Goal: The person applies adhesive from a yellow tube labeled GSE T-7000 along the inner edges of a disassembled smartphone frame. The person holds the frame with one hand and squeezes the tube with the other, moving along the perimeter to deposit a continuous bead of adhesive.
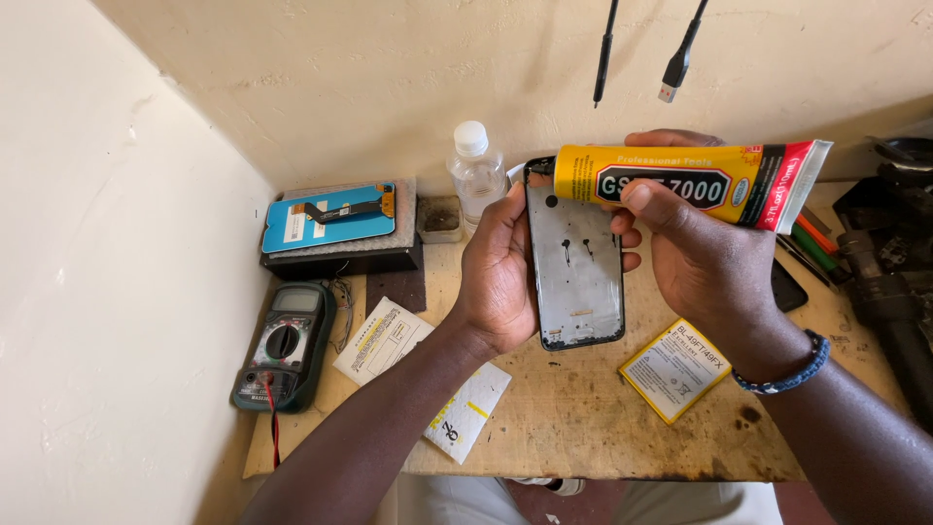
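**Bench inspection: frame and adhesive in hand**

Far left, a multimeter [285, 346] lies on the wooden bench [583, 428], a blue screen panel [330, 216] behind it. My left hand [501, 272] is clamped on the left edge of the phone frame [578, 258], held upright above the bench. My right hand [700, 258] grips the yellow glue tube [680, 182], its nozzle touching the frame's top edge. A yellow battery [675, 369] lies below.
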